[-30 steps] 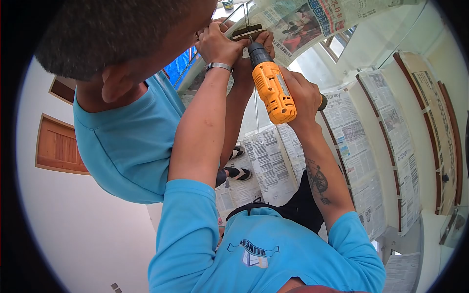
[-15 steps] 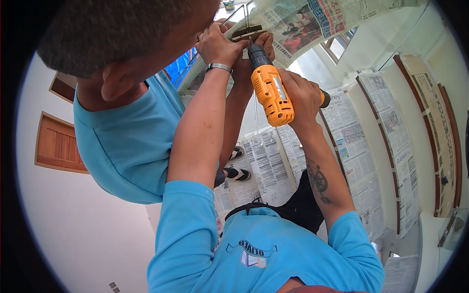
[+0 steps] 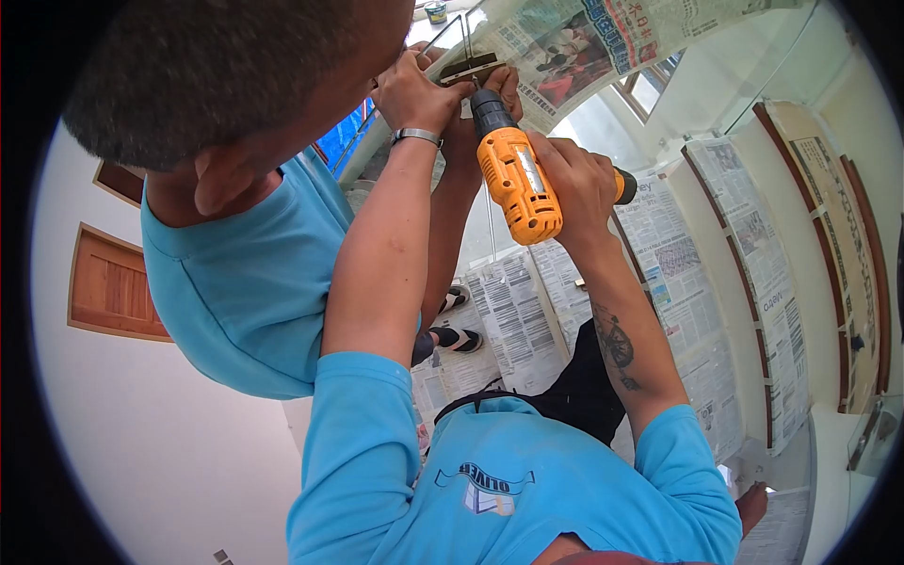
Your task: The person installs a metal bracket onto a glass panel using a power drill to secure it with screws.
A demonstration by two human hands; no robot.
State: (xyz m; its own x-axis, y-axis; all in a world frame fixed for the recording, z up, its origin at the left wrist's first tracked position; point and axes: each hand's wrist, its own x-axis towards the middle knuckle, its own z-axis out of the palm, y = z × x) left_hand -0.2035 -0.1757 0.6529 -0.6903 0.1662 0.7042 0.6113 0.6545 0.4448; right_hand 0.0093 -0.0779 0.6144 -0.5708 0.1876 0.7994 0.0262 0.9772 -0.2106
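My right hand (image 3: pixel 576 184) grips an orange cordless drill (image 3: pixel 518 184) around its handle. The drill's black chuck points up at a dark brown metal bracket (image 3: pixel 471 72), its bit at the bracket's lower edge. My left hand (image 3: pixel 419 94), below a wrist watch (image 3: pixel 416 137), is closed at the bracket's left end with the thumb near the bit; some of its fingers are hidden. A co-worker's hand (image 3: pixel 504 89) holds the bracket's right end. Another hand of the co-worker (image 3: pixel 428 54) shows partly behind mine, near thin metal rods (image 3: pixel 465 36).
The co-worker's head (image 3: pixel 207 85) is close on my left. Newspaper (image 3: pixel 584 56) covers the surface behind the bracket. Steps covered with newspaper (image 3: pixel 678 254) lie below and to the right. Glass panels (image 3: pixel 782 75) stand at upper right. A small tub (image 3: pixel 436 12) sits at the top.
The drill, bracket and hands sit slightly further left in view, with the bit still at the bracket. A bare foot has come into view at lower right.
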